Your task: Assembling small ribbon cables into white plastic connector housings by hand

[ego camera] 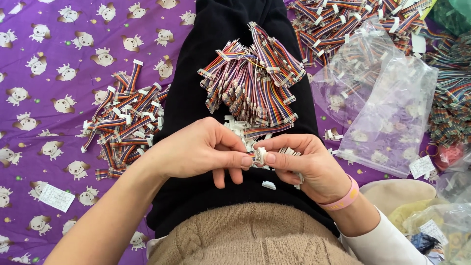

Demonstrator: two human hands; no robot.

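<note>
My left hand [198, 149] and my right hand [306, 164] meet over my lap, which is covered in black cloth [196, 88]. Between thumb and forefinger of both hands sits a small white connector [259, 156] on the end of a short rainbow ribbon cable. My right hand also cups several loose white connector housings [289, 152]. Just beyond my fingers a big bundle of rainbow ribbon cables [252, 81] lies on my lap, with a few loose white housings [235, 125] under it. One white housing [268, 185] rests below my hands.
A pile of finished rainbow cables [125, 115] lies left on the purple cartoon-print sheet [44, 113]. Clear plastic bags [387, 113] of white housings lie right, more cables [353, 19] at the top right. A pink band [343, 198] circles my right wrist. A paper slip [56, 197] lies lower left.
</note>
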